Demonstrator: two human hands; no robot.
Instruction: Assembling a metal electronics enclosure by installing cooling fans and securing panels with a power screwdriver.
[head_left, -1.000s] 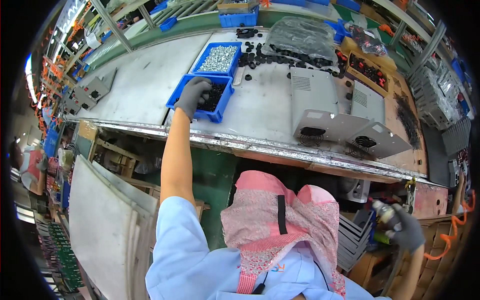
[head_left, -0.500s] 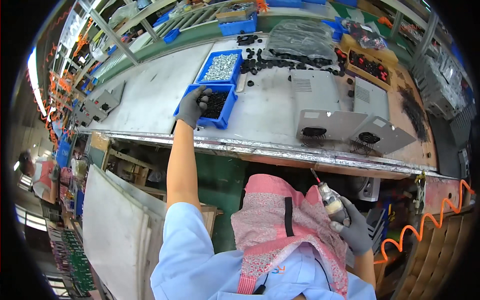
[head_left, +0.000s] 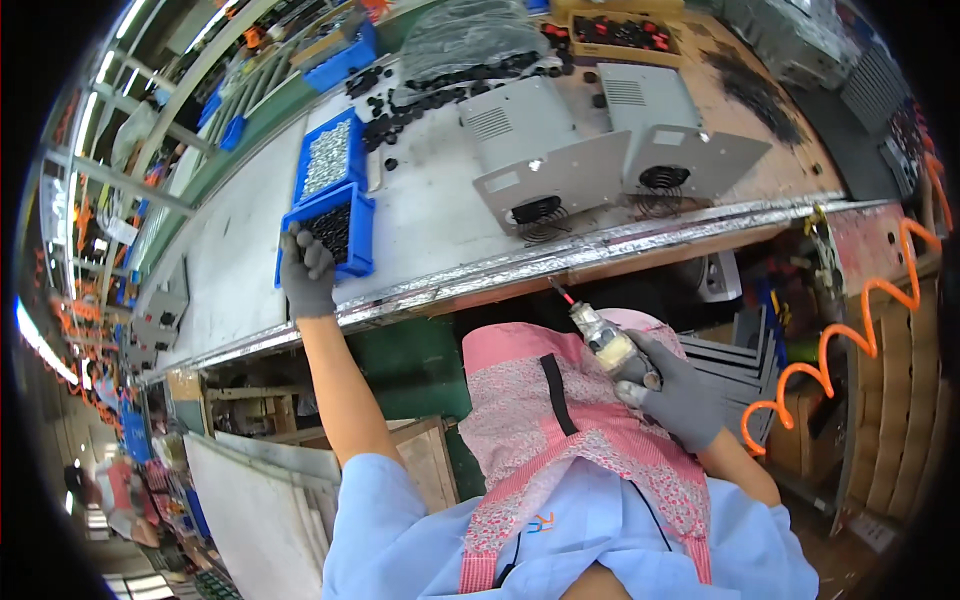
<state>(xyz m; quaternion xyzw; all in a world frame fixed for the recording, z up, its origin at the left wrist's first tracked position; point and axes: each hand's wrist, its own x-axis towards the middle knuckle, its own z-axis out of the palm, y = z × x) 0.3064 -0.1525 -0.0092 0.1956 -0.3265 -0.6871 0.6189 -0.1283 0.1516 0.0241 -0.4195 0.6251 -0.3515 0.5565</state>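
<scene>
My left hand [head_left: 308, 272], in a grey glove, is at the near left rim of a blue bin [head_left: 362, 238] of small black parts that look like screws. Its fingers are curled together, and whatever they may hold is hidden. Behind that bin, a second blue bin [head_left: 357, 150] holds small silvery parts. Over my lap, my right hand [head_left: 678, 388], also gloved, grips a power screwdriver [head_left: 606, 343] with a pale body. Its red-collared bit points up and left, toward the bench edge.
Two grey sheet-metal housings [head_left: 525, 130] [head_left: 650, 105] with black fans stand on the bench [head_left: 425, 222]. Black round parts and a plastic bag [head_left: 470, 45] lie behind. An open box [head_left: 625, 52] holds red and black parts. An orange coiled hose [head_left: 868, 345] hangs at right.
The view has swung to the right, so the bench things sit further left. My left hand has come from over the black parts to the bin's near rim. The screwdriver stays in my right hand.
</scene>
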